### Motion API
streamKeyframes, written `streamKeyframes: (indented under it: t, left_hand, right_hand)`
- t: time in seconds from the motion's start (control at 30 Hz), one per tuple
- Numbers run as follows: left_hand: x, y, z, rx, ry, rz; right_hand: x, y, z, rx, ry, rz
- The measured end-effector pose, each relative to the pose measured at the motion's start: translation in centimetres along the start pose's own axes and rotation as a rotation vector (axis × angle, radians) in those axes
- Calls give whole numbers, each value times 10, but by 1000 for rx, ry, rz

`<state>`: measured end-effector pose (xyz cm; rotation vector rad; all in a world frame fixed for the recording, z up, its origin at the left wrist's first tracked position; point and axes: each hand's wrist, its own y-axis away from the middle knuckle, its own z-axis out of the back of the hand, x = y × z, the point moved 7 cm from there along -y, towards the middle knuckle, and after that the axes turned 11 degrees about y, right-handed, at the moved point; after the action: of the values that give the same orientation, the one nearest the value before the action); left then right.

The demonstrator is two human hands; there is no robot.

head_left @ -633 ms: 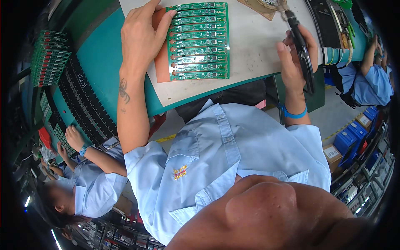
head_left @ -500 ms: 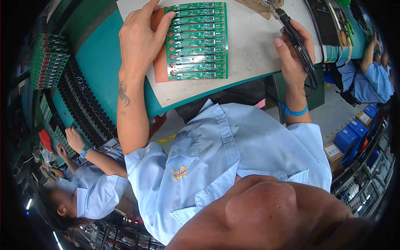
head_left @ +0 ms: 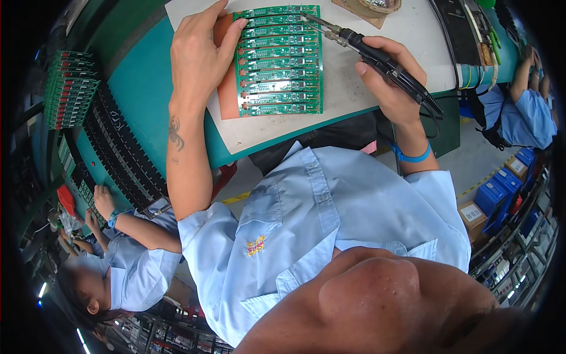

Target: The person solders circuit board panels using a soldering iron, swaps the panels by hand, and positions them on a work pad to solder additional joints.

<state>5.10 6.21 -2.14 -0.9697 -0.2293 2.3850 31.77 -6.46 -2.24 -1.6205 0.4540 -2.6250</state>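
Observation:
A green circuit board panel (head_left: 280,64), made of several long narrow strips, lies on an orange-brown backing sheet (head_left: 227,99). My left hand (head_left: 197,56) holds it by the upper left edge, thumb pressed on its corner. In my right hand (head_left: 392,79) is a black soldering iron (head_left: 377,58), with a thin metal tube alongside its shaft. Its tip points left and meets the right part of the top strips; whether it touches or hovers just above, I cannot tell.
White sheeting (head_left: 354,88) covers the green bench (head_left: 141,56). A round dish (head_left: 380,5) on a brown board sits at the far edge. Black slotted racks (head_left: 121,138) and stacked boards (head_left: 73,88) stand at left. A co-worker's hand (head_left: 104,200) is nearby on the left.
My right hand has brought the soldering iron left from beside the dish to the upper strips of the panel. My left hand stays at the panel's edge.

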Motion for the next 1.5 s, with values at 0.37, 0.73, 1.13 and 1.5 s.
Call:
streamKeyframes:
  t: [0.37,0.73,1.13,1.5]
  left_hand:
    - [2,0,-1,0,-17,18]
    - [6,0,1,-15,-44,27]
    - [-22,-13,-1,26,-108,222]
    - [29,-5,-14,43,21,-42]
  right_hand:
    - [1,3,-3,-25,10,-28]
    - [5,3,-5,-12,22,-44]
    - [1,6,16,-93,103,20]
    - [-34,1,32,-390,-16,-21]
